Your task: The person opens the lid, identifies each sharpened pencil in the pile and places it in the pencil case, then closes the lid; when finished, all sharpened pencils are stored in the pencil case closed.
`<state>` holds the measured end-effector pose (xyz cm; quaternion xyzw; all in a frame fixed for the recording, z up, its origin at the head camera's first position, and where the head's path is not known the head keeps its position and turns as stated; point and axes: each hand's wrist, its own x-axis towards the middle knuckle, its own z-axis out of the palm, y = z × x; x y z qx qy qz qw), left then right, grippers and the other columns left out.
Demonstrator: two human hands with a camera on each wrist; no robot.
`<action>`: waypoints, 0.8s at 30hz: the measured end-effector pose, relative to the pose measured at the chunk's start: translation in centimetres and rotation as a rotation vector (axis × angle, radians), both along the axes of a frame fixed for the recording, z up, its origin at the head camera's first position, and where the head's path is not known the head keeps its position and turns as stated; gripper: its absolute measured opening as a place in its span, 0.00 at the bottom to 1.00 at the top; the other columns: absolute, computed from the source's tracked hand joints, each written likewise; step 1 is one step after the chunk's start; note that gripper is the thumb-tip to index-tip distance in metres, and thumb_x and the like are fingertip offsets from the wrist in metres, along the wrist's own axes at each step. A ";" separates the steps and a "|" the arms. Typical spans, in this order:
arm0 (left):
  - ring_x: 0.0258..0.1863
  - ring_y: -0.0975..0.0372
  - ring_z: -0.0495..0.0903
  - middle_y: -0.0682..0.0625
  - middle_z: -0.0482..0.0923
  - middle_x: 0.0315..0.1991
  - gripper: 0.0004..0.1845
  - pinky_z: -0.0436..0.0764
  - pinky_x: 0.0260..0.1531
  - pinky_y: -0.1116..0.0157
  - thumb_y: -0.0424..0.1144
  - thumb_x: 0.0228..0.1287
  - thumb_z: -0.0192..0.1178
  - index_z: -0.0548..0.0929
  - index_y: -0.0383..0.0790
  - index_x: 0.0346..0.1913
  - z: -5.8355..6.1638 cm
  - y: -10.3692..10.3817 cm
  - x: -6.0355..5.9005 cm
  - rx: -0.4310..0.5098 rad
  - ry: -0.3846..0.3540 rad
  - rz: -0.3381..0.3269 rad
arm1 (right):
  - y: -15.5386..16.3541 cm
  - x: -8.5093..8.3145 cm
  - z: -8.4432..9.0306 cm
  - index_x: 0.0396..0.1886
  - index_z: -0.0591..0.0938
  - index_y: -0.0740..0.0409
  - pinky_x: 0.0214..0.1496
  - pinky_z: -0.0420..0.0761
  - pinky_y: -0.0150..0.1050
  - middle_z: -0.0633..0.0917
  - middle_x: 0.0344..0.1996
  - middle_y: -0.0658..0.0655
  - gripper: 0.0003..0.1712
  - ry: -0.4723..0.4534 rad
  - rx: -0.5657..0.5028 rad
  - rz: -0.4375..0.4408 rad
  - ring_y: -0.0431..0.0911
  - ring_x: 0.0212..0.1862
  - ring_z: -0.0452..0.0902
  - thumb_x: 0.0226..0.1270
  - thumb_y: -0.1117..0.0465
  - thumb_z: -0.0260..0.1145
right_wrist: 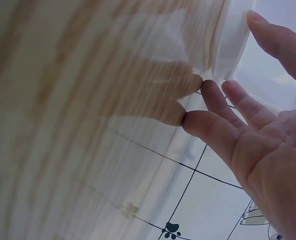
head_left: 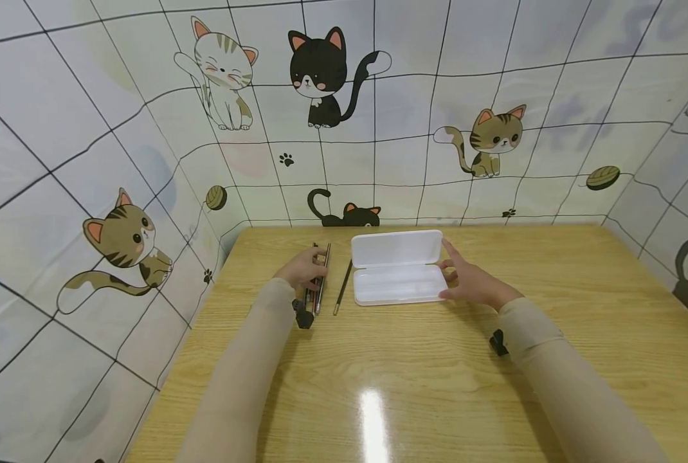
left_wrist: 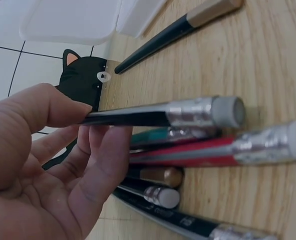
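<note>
My left hand [head_left: 305, 267] pinches a black pencil [left_wrist: 193, 114] with a silver ferrule and pale eraser between thumb and fingers, above several others on the table. Under it lie a red pencil [left_wrist: 188, 154], a green one [left_wrist: 153, 136] and some black ones [left_wrist: 160, 212]. One dark pencil [head_left: 343, 287] with a tan end lies apart, left of a white plastic pencil case [head_left: 398, 302]. The case stands with its lid [head_left: 397, 249] raised, and nothing shows inside. At the case's right end my right hand [head_left: 474, 281] rests with spread fingers, its thumb touching the side.
Everything lies on a light wood-grain table [head_left: 413, 373]. Behind it and on the left hangs a white gridded sheet [head_left: 402, 116] printed with cats. Black devices [head_left: 305, 315] are strapped at both wrists.
</note>
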<state>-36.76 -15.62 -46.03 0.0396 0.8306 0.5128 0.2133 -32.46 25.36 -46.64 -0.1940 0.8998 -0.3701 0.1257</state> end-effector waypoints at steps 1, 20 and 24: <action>0.64 0.44 0.73 0.34 0.64 0.68 0.35 0.86 0.43 0.54 0.29 0.72 0.54 0.58 0.43 0.79 0.0 0.0 0.0 0.004 0.005 -0.001 | 0.0 0.0 0.0 0.81 0.26 0.46 0.61 0.76 0.61 0.67 0.72 0.69 0.70 -0.004 -0.001 -0.008 0.67 0.66 0.71 0.65 0.64 0.74; 0.61 0.44 0.75 0.34 0.67 0.65 0.35 0.86 0.42 0.54 0.29 0.73 0.55 0.58 0.43 0.79 -0.5 -0.3 0.1 0.048 0.016 -0.037 | -0.6 0.2 1.1 0.59 0.75 0.66 0.57 0.79 0.57 0.67 0.70 0.73 0.27 0.013 0.096 0.058 0.68 0.61 0.73 0.64 0.65 0.74; 0.59 0.45 0.76 0.35 0.68 0.63 0.34 0.86 0.42 0.54 0.29 0.73 0.56 0.59 0.43 0.78 -0.8 -0.4 -0.1 0.044 0.025 -0.030 | -1.2 0.0 1.3 0.49 0.76 0.66 0.61 0.75 0.59 0.67 0.70 0.74 0.20 0.050 0.122 0.086 0.67 0.59 0.75 0.62 0.67 0.74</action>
